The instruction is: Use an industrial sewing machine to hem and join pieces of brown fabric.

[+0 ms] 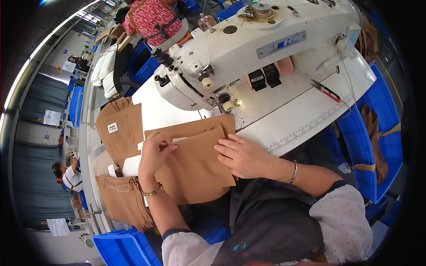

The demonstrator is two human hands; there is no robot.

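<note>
Alignment of the brown panel [193, 166] appears to be the step in hand, judging by how we hold it at the machine. The panel lies below and between our hands, its near edge drooping toward our apron [270, 217]. Beyond our fingers, a second brown layer [177, 129] shows past its far edge.

Our left hand [156, 150] is curled at the panel's upper left, thumb and fingertips close together; we cannot tell whether cloth is pinched between them. Our right hand [239, 156] is extended, fingers slightly spread and resting on the panel's right margin without gripping it.

The sewing machine [275, 37] stands ahead of both hands. We judge that the next move calls for squaring the two layers, then guiding the edge to the needle area with even, light pressure.

Left of our left hand lie a labelled brown piece [119, 133] and, nearer us, a stack of brown pieces [122, 199].

We cannot make out the needle tip or whether the presser foot is lowered. Our left fingers cover part of the layered edge, and the panel hides most of the second layer.
</note>
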